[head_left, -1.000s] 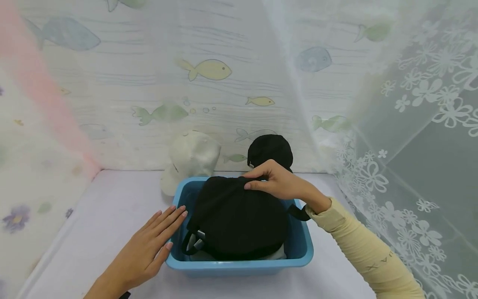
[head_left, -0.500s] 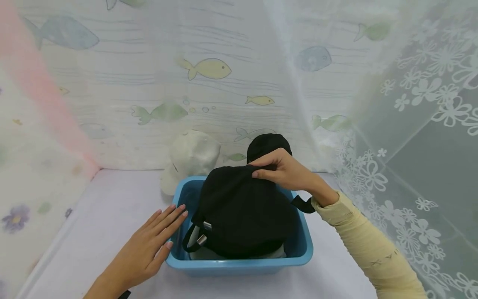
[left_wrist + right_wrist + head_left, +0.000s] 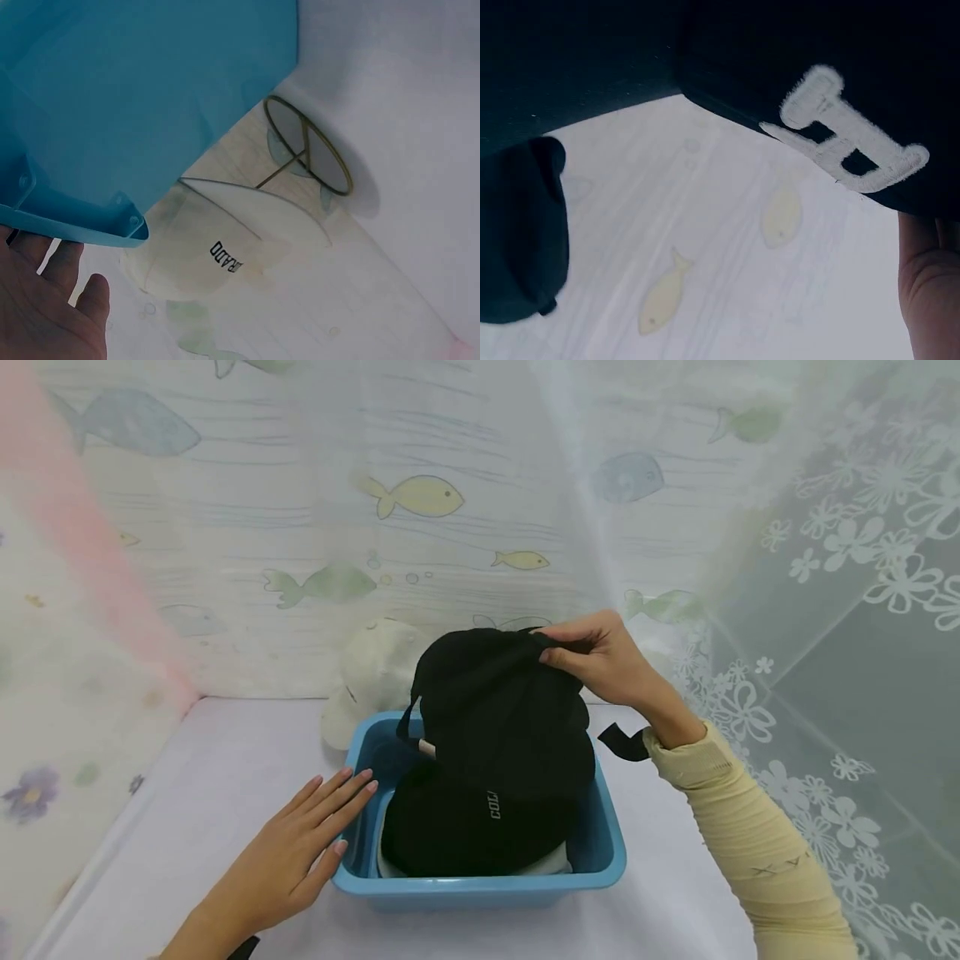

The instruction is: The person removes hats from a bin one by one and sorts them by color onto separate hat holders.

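My right hand (image 3: 600, 660) pinches the edge of a black cap (image 3: 487, 681), held up over the back of a blue plastic basin (image 3: 480, 887). A strap loop hangs at the cap's left side; in the right wrist view, white embroidery (image 3: 855, 142) shows on dark cloth beside the hand (image 3: 930, 300). Inside the basin lies another black cap (image 3: 450, 827) with small pale lettering, over something light grey (image 3: 551, 860). With fingers straight, my left hand (image 3: 296, 852) rests against the basin's left rim; the left wrist view shows fingers (image 3: 64, 262) beneath that rim.
Behind the basin a white cap (image 3: 378, 664) sits on a stand with a round wire base (image 3: 330, 176). A second dark cap back there is mostly hidden by the held one. White cloth (image 3: 232, 760) covers the table; a fish-print curtain (image 3: 300, 502) hangs behind.
My right hand has lifted the black cap up and to the right, uncovering the lettered cap in the basin. The left hand has stayed at the rim.
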`<state>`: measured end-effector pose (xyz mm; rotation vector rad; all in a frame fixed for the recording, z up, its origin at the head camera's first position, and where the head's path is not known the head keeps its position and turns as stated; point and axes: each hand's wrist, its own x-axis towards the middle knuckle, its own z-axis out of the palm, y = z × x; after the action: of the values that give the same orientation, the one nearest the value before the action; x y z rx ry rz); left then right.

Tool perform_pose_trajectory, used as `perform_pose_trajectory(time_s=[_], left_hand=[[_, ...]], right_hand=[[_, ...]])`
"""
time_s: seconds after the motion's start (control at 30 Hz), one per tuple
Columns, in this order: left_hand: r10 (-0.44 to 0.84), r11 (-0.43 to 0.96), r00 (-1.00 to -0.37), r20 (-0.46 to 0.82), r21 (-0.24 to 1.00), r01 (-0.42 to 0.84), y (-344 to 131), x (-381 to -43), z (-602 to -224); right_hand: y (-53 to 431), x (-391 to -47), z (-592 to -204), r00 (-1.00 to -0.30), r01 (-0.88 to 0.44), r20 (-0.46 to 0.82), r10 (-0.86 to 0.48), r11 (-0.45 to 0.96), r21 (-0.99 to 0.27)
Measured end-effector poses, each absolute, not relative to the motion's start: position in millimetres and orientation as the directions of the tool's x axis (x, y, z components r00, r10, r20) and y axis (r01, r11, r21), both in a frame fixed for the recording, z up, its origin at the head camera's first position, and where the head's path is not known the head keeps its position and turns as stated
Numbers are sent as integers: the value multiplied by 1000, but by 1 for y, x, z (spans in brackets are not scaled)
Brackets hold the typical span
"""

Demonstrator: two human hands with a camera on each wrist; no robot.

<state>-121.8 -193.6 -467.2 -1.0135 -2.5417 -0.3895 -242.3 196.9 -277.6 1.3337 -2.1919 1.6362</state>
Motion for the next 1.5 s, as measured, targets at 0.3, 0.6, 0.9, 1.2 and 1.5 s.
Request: perform_pose_trajectory(time_s=[0.3, 0.6, 0.9, 1.2, 1.5], left_hand=[[583, 708, -687, 434, 143, 691, -194, -123, -469], [582, 701, -677, 450, 144, 698, -195, -124, -466], [583, 704, -687, 435, 151, 694, -196, -123, -463], [587, 690, -671, 453, 154, 708, -194, -126, -462], [581, 687, -677, 451, 174, 705, -191, -120, -466]], right_hand=[[208, -257, -260, -629, -722, 635, -448, 36, -691], [228, -287, -250, -667, -738, 655, -356, 192, -647], [252, -325, -254, -727, -685, 605, -324, 297, -665], [272, -356, -290, -839, -539, 445, -311, 368, -758], [277, -368, -332, -898, -393, 230, -375, 450, -802]])
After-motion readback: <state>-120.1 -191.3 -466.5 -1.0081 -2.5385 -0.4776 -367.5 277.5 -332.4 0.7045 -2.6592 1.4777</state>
